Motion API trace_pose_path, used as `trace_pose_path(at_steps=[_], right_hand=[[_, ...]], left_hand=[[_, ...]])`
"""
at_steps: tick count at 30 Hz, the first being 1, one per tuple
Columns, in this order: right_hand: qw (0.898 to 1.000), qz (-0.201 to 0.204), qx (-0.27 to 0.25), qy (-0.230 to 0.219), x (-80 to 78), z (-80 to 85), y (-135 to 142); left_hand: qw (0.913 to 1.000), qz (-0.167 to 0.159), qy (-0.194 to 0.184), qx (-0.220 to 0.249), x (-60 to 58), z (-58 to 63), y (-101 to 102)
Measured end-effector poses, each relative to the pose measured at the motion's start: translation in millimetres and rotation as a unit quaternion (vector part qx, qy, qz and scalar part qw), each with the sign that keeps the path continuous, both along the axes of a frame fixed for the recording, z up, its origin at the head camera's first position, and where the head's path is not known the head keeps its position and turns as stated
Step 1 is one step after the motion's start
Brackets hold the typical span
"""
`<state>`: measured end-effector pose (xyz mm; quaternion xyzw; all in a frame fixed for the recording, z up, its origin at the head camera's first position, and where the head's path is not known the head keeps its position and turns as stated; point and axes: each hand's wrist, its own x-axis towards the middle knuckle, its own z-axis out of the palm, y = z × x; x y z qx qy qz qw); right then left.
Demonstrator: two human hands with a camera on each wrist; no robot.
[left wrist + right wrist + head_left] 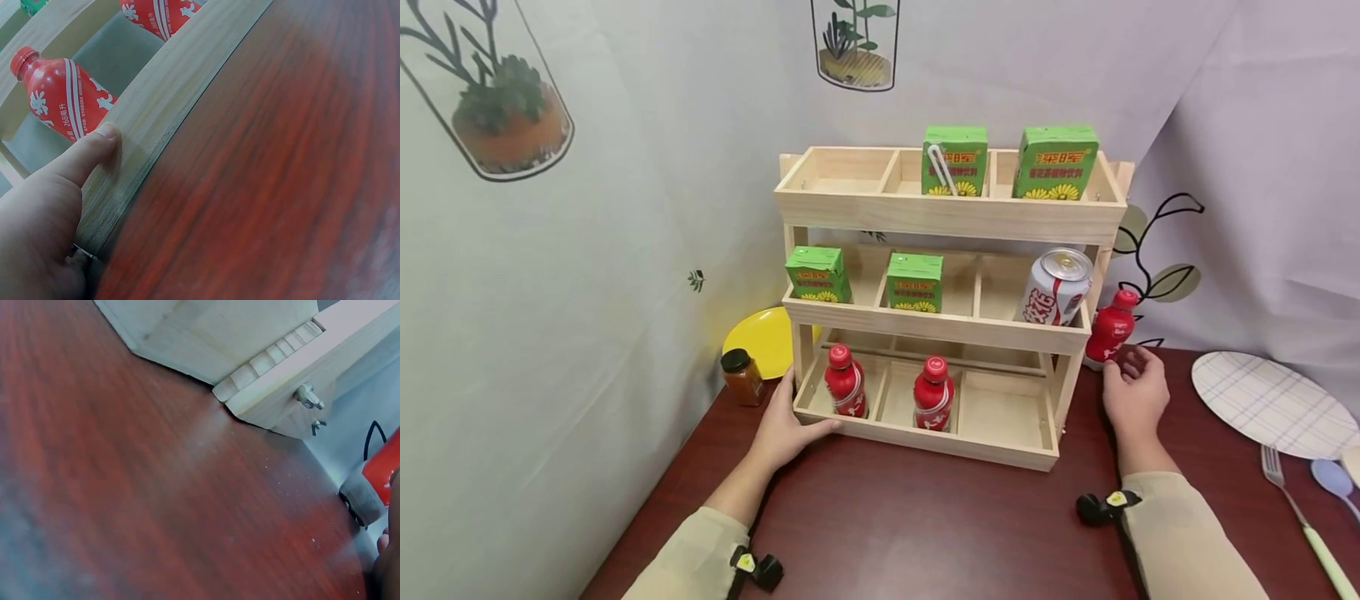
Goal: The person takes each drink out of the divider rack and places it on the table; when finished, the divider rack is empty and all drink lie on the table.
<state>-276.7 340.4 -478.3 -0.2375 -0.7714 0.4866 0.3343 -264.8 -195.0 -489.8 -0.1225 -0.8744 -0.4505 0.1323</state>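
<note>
A three-tier wooden shelf [925, 446] stands on the table. My left hand [784, 429] grips its lower left corner, thumb pressed on the front board, other fingers at the side. Beside that thumb, a red bottle [65, 100] sits in the bottom tier's left compartment; another red bottle [933, 396] occupies the middle one. To the right of the shelf, a third red bottle [1111, 327] stands near the wall. My right hand [1138, 396] is right at its lower part, fingers loosely bent; in the right wrist view the hand is mostly cut off at the edge.
Green drink cartons [915, 283] fill parts of the upper tiers, with a silver can [1055, 287] at middle right. Left are a yellow plate [763, 340] and a dark-lidded jar [743, 379]. Right lie a checked plate [1273, 400], a fork [1292, 500] and a blue spoon [1332, 477].
</note>
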Motion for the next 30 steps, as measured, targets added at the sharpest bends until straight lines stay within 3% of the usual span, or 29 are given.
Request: trace_pose_path(at_steps=[8, 16, 24, 30], right_hand=[[1.0, -0.006, -0.009, 0.015, 8.3, 0.2, -5.3], [0.998, 0.039, -0.002, 0.059, 22.6, -6.8, -24.9], [0.991, 0.078, 0.012, 0.104, 53.6, -4.8, -49.7], [0.973, 0.139, 0.054, 0.179, 87.8, 11.8, -76.6]], left_hand=[[1.0, 0.005, -0.002, -0.004, -1.1, 1.2, 2.0], [0.9999, 0.011, -0.005, -0.004, 0.6, -0.7, -1.1], [0.9999, 0.008, 0.005, -0.008, 0.9, -1.3, -1.6], [0.9999, 0.01, 0.001, -0.008, 1.1, -0.5, -1.0]])
